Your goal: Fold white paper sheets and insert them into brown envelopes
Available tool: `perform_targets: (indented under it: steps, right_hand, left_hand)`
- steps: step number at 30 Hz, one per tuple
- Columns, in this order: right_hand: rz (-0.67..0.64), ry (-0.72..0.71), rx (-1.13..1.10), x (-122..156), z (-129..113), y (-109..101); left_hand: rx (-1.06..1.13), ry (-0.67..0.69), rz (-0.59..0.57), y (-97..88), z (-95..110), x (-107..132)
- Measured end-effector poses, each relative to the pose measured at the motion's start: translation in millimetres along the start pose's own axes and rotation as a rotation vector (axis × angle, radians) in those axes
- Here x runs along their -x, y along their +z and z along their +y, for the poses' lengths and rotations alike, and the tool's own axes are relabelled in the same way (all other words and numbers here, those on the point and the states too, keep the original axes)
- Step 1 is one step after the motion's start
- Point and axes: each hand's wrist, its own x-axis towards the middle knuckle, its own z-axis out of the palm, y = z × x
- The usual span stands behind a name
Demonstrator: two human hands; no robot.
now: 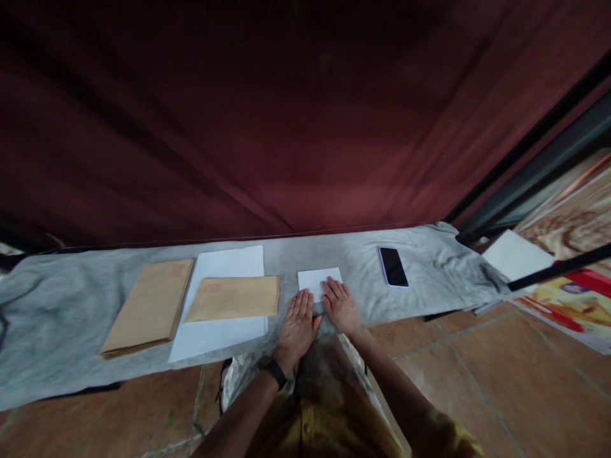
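A small white piece of paper, apparently folded (316, 277), lies on the grey cloth in front of me. My left hand (298, 323) rests flat with its fingertips at the paper's lower left edge. Across the lower right part of the same paper lies my right hand (342, 306), palm down with fingers stretched out. Both hands press on top and grip nothing. To the left, a brown envelope (233, 298) sits crosswise on white paper sheets (229, 259).
A stack of brown envelopes (147, 305) is further left. On the right lies a phone (394, 267) with a dark screen. The narrow bench under the grey cloth (334, 245) ends at a dark red curtain (305, 152). Dark frame bars (525, 184) stand at the right.
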Motion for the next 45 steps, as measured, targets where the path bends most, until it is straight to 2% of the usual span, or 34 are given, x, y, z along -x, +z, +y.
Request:
perform_targets:
  steps: [6, 11, 16, 20, 26, 34, 38, 45]
  right_hand:
    - [0.068, 0.085, 0.041, 7.3, 18.6, -2.6]
    - [0.078, 0.092, 0.059, 8.0, 16.8, -0.6]
    - [0.105, 0.073, 0.051, 7.7, 15.4, -0.8]
    - [0.081, 0.084, 0.049, 8.5, 15.2, -3.2]
    - [0.050, 0.150, -0.007, -4.8, 8.3, -6.6]
    - [-0.013, 0.024, -0.074, -45.2, -19.3, 5.8]
    - [-0.042, 0.005, -0.013, -43.3, -11.4, 9.0]
    - [-0.035, 0.014, 0.115, -31.8, 12.7, 2.5]
  left_hand:
    - [0.020, -0.027, 0.011, -1.5, -0.8, -6.6]
    - [0.016, -0.088, -0.011, -4.4, 4.1, -41.1]
    - [0.039, -0.174, 0.029, 11.1, 3.1, -65.9]
    - [0.030, -0.199, 0.089, 25.0, 0.0, -63.4]
    - [-0.022, -0.194, 0.141, 28.7, 0.2, -55.5]
    - [-0.083, -0.184, 0.085, 35.9, -4.3, -53.4]
    - [-0.080, -0.171, 0.088, 34.5, -4.2, -52.0]
    - [-0.046, -0.180, 0.160, 30.6, -1.7, -50.4]
